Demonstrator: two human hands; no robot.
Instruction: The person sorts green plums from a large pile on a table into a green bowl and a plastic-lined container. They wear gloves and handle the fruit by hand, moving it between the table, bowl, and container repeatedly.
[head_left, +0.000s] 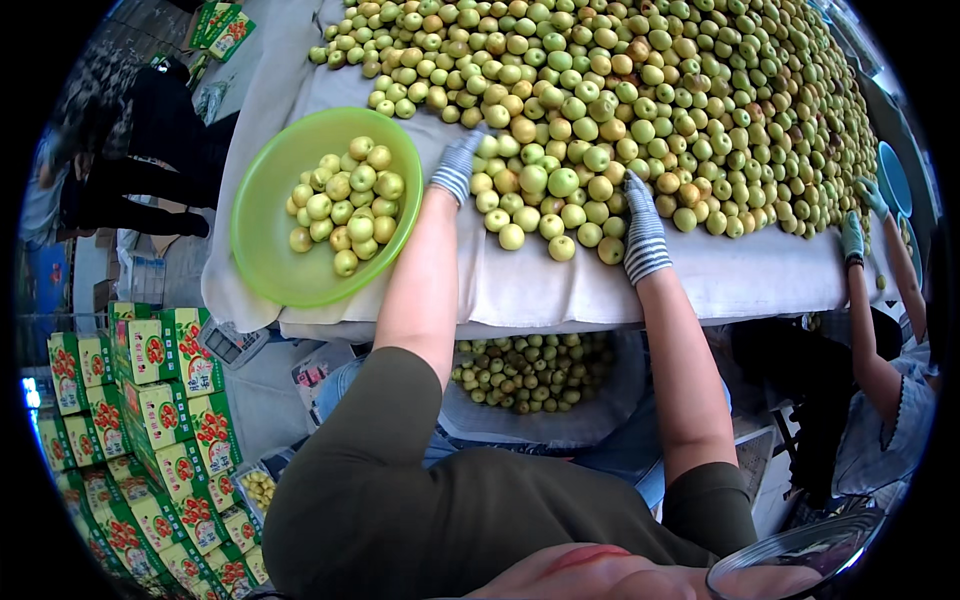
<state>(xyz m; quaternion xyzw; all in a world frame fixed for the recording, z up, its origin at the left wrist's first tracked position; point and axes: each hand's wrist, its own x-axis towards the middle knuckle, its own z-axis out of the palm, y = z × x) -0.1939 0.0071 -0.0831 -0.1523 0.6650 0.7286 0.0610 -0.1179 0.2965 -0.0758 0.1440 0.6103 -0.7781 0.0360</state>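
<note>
A broad heap of green-yellow jujubes (675, 112) covers much of the cloth-covered table (525, 292). My left hand (459, 163), in a grey-and-white striped glove, reaches past the bowl with fingers extended along the left side of a front cluster of jujubes (547, 187). On that cluster's right side lies my right hand (645, 225), gloved alike, its fingers stretched forward against the fruit. Neither hand visibly grasps a jujube. Left of my left forearm, a translucent green plastic bowl (259, 225) holds a pile of jujubes (349, 199).
Below the table edge, a container (540, 431) of jujubes sits between my legs. Printed cartons (157, 405) are stacked at left, near a digital scale (232, 343). A co-worker's gloved hands (853, 232) touch the heap at right, near a blue basin (894, 180). Another person (165, 142) stands at upper left.
</note>
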